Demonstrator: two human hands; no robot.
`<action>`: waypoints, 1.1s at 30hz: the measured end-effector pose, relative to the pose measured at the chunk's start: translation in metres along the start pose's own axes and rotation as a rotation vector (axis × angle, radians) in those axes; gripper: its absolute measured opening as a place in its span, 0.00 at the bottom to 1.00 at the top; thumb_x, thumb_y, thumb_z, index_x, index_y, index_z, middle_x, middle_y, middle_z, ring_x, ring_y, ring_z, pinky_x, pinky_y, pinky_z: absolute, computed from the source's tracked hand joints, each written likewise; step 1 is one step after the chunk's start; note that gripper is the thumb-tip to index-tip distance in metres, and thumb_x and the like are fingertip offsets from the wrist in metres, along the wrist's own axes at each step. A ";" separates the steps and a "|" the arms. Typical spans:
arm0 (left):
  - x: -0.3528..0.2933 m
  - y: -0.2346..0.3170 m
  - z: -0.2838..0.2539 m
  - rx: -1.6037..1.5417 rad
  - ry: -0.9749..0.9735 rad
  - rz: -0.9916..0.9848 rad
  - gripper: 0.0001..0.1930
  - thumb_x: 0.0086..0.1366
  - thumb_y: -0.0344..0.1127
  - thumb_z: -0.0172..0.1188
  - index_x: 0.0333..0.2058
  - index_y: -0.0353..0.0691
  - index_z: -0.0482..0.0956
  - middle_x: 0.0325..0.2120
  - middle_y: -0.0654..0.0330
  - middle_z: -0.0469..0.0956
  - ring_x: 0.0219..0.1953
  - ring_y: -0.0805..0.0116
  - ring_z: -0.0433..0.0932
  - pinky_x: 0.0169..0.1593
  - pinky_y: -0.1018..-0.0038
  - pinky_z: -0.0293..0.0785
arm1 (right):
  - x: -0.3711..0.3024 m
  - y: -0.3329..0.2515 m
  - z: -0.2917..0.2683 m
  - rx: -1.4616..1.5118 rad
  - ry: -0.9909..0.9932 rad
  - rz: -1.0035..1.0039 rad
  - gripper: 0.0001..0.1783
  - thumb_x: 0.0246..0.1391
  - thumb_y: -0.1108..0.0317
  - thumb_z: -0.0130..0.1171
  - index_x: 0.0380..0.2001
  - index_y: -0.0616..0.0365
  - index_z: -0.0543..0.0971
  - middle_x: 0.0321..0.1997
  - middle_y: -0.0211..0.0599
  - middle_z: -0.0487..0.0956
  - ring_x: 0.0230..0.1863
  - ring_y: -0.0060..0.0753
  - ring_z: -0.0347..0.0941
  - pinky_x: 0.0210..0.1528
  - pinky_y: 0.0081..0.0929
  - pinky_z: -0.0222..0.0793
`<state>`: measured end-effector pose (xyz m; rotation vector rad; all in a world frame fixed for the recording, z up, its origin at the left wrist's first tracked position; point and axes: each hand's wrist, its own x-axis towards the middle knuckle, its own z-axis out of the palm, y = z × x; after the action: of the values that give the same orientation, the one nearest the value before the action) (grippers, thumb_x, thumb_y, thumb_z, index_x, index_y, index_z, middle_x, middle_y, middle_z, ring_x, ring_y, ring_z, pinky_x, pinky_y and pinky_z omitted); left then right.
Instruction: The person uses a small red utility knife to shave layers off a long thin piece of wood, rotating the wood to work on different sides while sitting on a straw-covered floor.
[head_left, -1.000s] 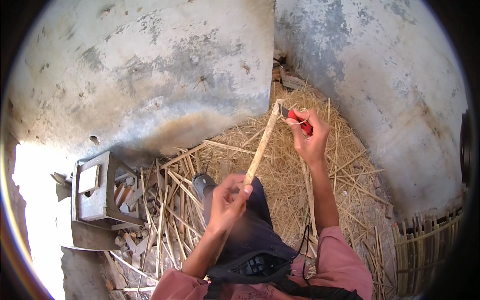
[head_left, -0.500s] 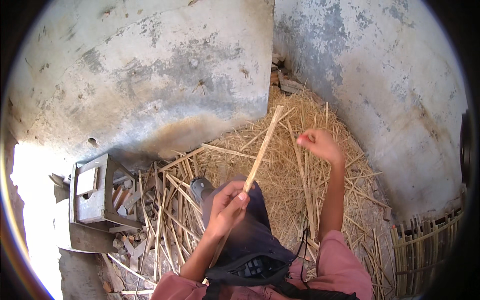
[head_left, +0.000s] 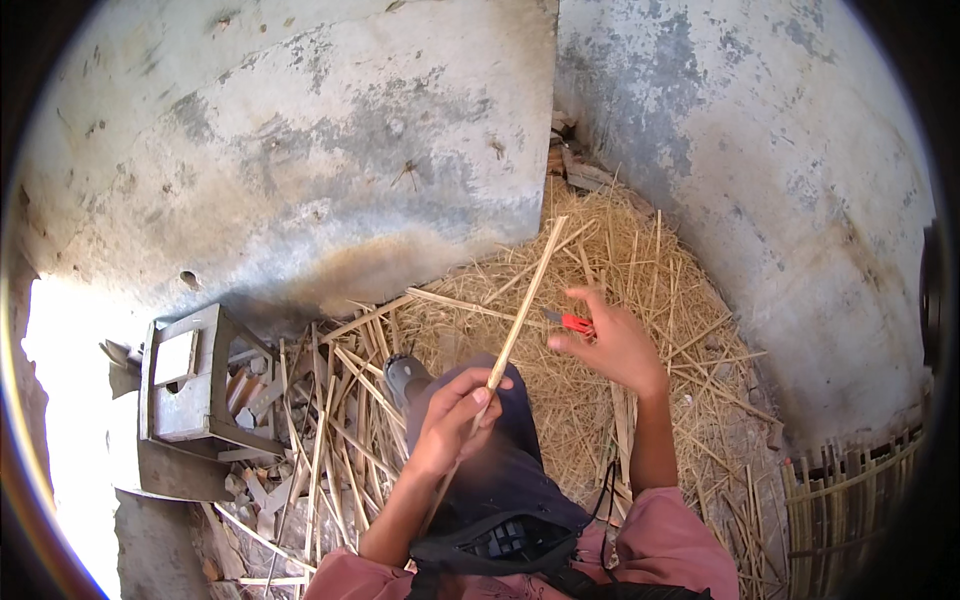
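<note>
Two bare hands, apart: left hand [head_left: 455, 412] grips pale strip [head_left: 527, 298], slanted upward; right hand [head_left: 618, 348], thumb and forefinger spread, has red knife [head_left: 577, 323], hidden fingers' hold unclear. Blade [head_left: 552, 316], earlier at strip's tip, now lower, clear: no cutting contact. Straw [head_left: 640, 250] below weathered walls [head_left: 300, 150]; wooden box [head_left: 182, 415] leftward

Strip [head_left: 529, 298] left of knife [head_left: 576, 323], straw [head_left: 615, 235] behind both

No lettering can be read here — no label, brand, number or sign is legible anywhere.
</note>
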<state>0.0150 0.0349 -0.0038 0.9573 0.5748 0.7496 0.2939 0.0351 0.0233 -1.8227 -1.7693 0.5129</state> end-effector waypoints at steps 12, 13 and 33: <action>0.003 0.004 -0.002 -0.095 -0.085 -0.032 0.23 0.78 0.49 0.53 0.53 0.29 0.74 0.22 0.65 0.65 0.11 0.81 0.58 0.13 0.82 0.51 | 0.001 0.031 -0.034 -0.343 0.084 0.413 0.50 0.54 0.31 0.68 0.66 0.60 0.72 0.42 0.48 0.87 0.43 0.48 0.85 0.45 0.45 0.76; 0.003 0.004 -0.002 -0.096 -0.085 -0.035 0.24 0.77 0.49 0.54 0.53 0.29 0.74 0.22 0.65 0.65 0.11 0.81 0.58 0.13 0.82 0.51 | -0.002 0.023 -0.040 -0.298 0.096 0.411 0.48 0.56 0.32 0.68 0.65 0.60 0.73 0.42 0.47 0.87 0.42 0.47 0.85 0.45 0.44 0.76; 0.002 -0.007 0.004 0.001 -0.029 0.069 0.20 0.82 0.49 0.50 0.55 0.37 0.75 0.23 0.67 0.65 0.12 0.82 0.58 0.13 0.82 0.50 | -0.030 -0.051 0.032 0.165 0.407 -0.670 0.14 0.57 0.64 0.76 0.41 0.57 0.83 0.32 0.37 0.84 0.27 0.38 0.82 0.27 0.32 0.74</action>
<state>0.0218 0.0319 -0.0084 0.9911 0.5186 0.7961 0.2322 0.0090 0.0272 -1.0288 -1.8328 0.0136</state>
